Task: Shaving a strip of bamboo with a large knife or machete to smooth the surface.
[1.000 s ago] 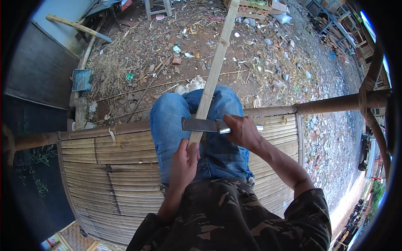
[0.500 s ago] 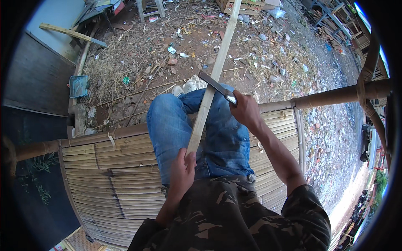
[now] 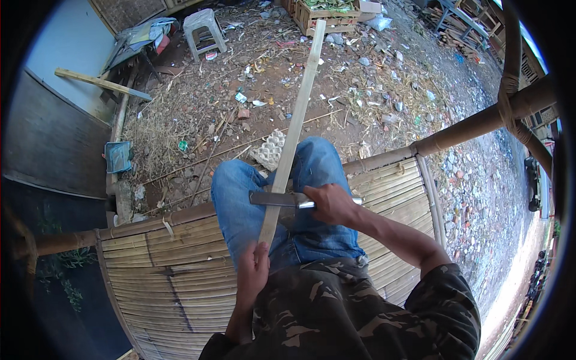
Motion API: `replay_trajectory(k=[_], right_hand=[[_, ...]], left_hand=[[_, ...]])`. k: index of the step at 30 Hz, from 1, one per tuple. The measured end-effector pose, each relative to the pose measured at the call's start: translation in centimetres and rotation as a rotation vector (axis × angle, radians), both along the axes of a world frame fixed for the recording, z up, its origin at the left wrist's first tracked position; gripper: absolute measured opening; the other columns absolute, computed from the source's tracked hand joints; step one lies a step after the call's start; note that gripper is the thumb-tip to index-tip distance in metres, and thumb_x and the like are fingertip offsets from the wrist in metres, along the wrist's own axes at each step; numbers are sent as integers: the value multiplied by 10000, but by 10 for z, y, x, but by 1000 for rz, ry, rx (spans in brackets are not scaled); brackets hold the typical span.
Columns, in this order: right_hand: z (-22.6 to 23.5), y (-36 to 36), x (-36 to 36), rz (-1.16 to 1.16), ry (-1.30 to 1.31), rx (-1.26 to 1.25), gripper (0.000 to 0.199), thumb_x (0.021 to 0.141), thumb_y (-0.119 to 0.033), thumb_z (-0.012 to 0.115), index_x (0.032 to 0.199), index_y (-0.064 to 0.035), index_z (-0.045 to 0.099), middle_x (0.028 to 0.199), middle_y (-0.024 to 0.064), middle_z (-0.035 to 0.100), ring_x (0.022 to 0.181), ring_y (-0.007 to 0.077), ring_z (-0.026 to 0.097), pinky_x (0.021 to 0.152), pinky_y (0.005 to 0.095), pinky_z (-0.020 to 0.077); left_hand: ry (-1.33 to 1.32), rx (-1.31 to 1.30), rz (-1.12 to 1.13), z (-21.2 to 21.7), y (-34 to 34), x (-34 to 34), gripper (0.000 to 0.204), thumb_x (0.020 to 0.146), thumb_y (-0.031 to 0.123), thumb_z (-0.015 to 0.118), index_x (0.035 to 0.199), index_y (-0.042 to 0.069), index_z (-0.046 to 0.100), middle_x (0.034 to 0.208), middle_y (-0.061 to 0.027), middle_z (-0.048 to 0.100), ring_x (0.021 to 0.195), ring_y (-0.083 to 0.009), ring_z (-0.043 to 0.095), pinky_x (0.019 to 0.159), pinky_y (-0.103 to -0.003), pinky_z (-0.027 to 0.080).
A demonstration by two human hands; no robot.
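Gripping the near end of a pale wooden strip [image 3: 290, 144] in the left hand [image 3: 253, 267]. Clasping a broad-bladed knife [image 3: 260, 198] by its handle in the right hand [image 3: 330, 204], holding its dark blade across the strip. Sitting on a slatted bamboo bench [image 3: 198, 258], pointing the strip over the jeans-clad legs [image 3: 234, 183] and out past the bench's front edge, between its front corners.

Bench [image 3: 180, 282]: split-bamboo slats laid lengthwise, round pole [image 3: 192, 217] along the front edge. Person in jeans [image 3: 237, 189] sits on it, knees out past the front edge.

Ground [image 3: 204, 84]: bare dirt, strewn with litter and dry straw. Egg tray [image 3: 271, 149] near the bench's front edge, thin stick [image 3: 327, 115] beyond, then brick chunk [image 3: 243, 113]. Grey stool [image 3: 204, 30] toward far left; wooden crate [image 3: 342, 27] at far edge.
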State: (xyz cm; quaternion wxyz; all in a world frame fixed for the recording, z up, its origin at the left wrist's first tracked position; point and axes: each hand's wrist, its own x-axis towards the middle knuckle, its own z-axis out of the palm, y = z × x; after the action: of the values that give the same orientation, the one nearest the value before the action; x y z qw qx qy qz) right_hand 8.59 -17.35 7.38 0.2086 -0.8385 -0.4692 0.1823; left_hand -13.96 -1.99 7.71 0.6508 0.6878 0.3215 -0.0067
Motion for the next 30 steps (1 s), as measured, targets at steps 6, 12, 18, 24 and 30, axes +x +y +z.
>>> replay_trajectory(k=[6,12,18,24,30], right_hand=[[-25,1,62,-446,-102,8,179,735,-150,608,857,-29,557,720,223,635,711,433,635,637,519,504],[-37,-13,34,-278,-134,-92,175,741,-126,609,895,-44,587,725,205,643,699,416,644,636,511,508],[-47,-45,120,-558,-205,-246,173,756,-134,613,908,-52,605,733,201,655,717,379,664,654,493,515],[-52,-50,57,-241,-165,-274,193,764,-107,624,945,-48,596,729,175,651,699,370,664,626,485,516],[-63,-69,120,-510,-143,-263,123,780,-105,567,886,-54,604,725,179,647,663,373,647,634,468,512]], left_hand=[[77,477,-188,4,25,-28,276,971,225,546,802,7,526,537,-154,521,471,-289,564,473,-353,395],[143,773,-173,-4,9,-32,224,919,250,621,854,35,636,662,-213,621,597,-408,618,497,-451,454],[75,843,-160,-10,4,-50,169,904,202,644,828,50,645,665,-180,615,551,-366,605,467,-423,437],[71,836,-169,-14,6,-45,183,907,179,639,792,38,619,652,-177,597,532,-366,588,452,-409,419],[135,758,-205,-12,11,-44,160,912,169,635,836,28,638,668,-195,611,549,-371,608,459,-409,438]])
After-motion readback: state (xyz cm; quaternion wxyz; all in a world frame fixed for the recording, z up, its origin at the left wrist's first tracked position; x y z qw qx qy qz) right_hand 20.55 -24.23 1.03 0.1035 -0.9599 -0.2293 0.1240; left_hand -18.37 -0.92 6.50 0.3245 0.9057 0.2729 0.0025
